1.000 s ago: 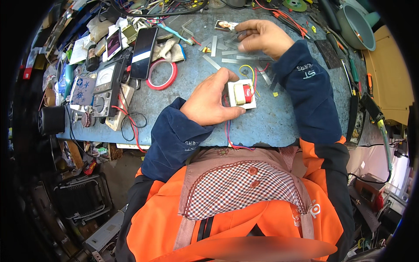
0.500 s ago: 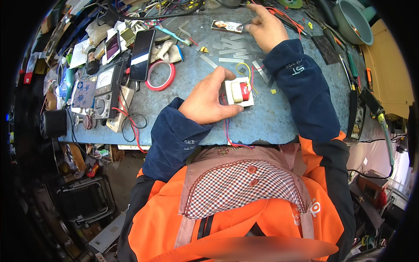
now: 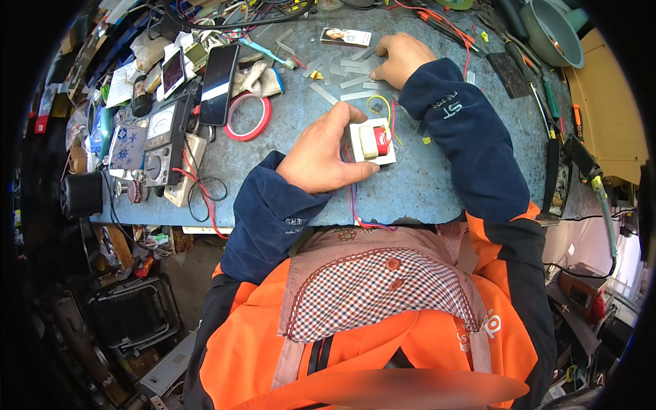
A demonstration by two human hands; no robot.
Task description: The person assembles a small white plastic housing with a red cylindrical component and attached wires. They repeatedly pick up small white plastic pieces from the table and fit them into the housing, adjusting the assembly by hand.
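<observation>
My left hand [image 3: 321, 154] grips a small white transformer [image 3: 373, 142] with a red-taped coil, holding it down on the blue-grey workbench [image 3: 437, 184]. Red and blue wires [image 3: 359, 215] trail from it toward my chest, and a yellow wire [image 3: 383, 108] loops above it. Farther back, my right hand [image 3: 396, 58] rests with curled fingers on several thin grey metal strips [image 3: 342, 80] scattered over the bench; whether it grips one is unclear. A small rectangular card [image 3: 346, 36] lies just left of that hand.
A red tape ring [image 3: 247, 117] lies left of my left hand. Phones [image 3: 219, 83], meters [image 3: 161, 150] and a cloth glove [image 3: 258, 79] crowd the bench's left side. Cables and hand tools [image 3: 529, 82] line the back and right; a green bowl [image 3: 552, 31] sits far right.
My right hand has shifted slightly on the metal strips at the back of the bench. My left hand stays on the transformer.
</observation>
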